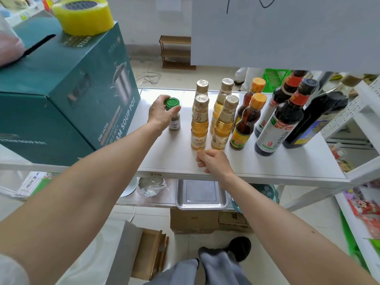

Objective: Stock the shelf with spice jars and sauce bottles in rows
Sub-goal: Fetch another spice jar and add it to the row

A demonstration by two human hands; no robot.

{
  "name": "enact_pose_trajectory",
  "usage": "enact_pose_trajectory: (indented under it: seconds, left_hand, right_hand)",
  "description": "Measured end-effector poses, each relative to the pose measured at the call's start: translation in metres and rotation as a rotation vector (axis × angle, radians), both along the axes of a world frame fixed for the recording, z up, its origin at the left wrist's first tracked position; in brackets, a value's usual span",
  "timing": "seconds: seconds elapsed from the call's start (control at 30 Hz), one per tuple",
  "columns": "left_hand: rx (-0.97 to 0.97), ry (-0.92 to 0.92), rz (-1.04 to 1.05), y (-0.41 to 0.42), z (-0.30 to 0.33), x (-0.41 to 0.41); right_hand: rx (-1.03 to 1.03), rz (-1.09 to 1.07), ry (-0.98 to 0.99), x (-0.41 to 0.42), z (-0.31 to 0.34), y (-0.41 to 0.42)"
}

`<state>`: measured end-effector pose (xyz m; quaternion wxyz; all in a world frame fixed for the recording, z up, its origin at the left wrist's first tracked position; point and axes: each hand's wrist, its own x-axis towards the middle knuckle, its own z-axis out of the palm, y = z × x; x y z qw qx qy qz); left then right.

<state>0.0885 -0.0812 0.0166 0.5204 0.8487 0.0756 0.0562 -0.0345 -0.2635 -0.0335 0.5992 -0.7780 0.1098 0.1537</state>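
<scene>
1. The small glass spice jar with a green screw cap point(174, 114) stands upright on the white metal shelf point(257, 163), left of the pale golden bottles with gold caps point(213, 118).
2. The left hand point(161, 112) has its grip closed round the jar's cap from the left side, thumb and fingers curled on it.
3. The right hand point(213, 161) rests on the shelf's front edge just before those golden bottles, fingers loosely curled, holding nothing.
4. Right of the golden bottles stand two amber bottles with orange caps point(246, 120), then dark soy sauce bottles point(283, 118).
5. Left of the jar sits a teal cardboard soup-pot box point(67, 95), a yellow tape roll point(83, 16) on top.

green jar cap point(172, 103), teal box point(67, 95), yellow tape point(83, 16)
</scene>
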Motion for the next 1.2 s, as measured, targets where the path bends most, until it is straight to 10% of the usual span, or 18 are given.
enact_pose_trajectory:
  seconds: [0.67, 1.2]
  left_hand:
    - [-0.216, 0.115, -0.070, 0.007, 0.021, -0.132]
    - [-0.419, 0.210, -0.446, -0.172, 0.041, -0.201]
  right_hand:
    - [0.148, 0.002, -0.184, -0.057, 0.031, 0.034]
    - [0.267, -0.272, -0.185, -0.151, 0.053, -0.134]
